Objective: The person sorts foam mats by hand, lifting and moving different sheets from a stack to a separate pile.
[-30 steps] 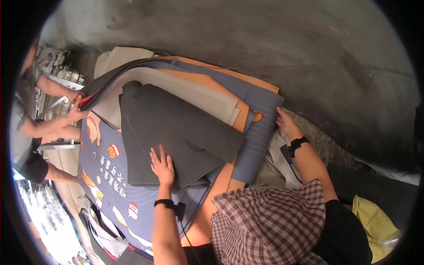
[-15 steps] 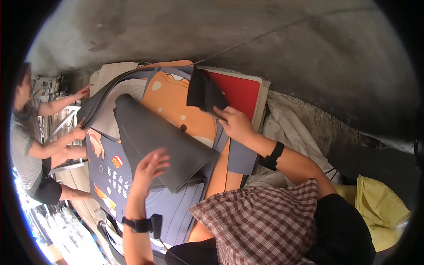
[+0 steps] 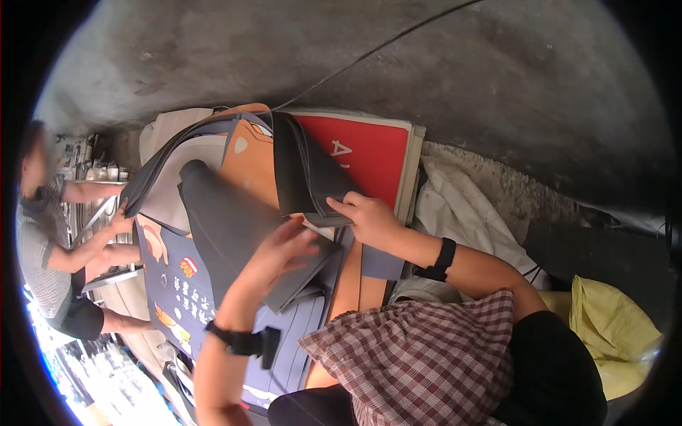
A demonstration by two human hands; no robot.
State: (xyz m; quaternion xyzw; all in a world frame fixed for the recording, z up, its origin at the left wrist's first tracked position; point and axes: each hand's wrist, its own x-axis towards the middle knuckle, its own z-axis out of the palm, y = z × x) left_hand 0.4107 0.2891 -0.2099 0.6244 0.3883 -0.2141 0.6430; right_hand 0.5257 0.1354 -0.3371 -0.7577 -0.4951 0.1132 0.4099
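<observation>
sheets [image 3: 301, 169] (dark), folded, in right fingers [image 3: 347, 206]

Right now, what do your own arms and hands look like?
The left hand and right hand are gloveless. A black strap with a dark block circles the left wrist, a black band the right. The right sleeve is black.

Blurred fingertips on the left hand [image 3: 275, 255]

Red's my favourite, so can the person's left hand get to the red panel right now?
Probably not straight: the right hand and the folded dark sheets it grips seem to lie between the left hand and the red panel.
</observation>
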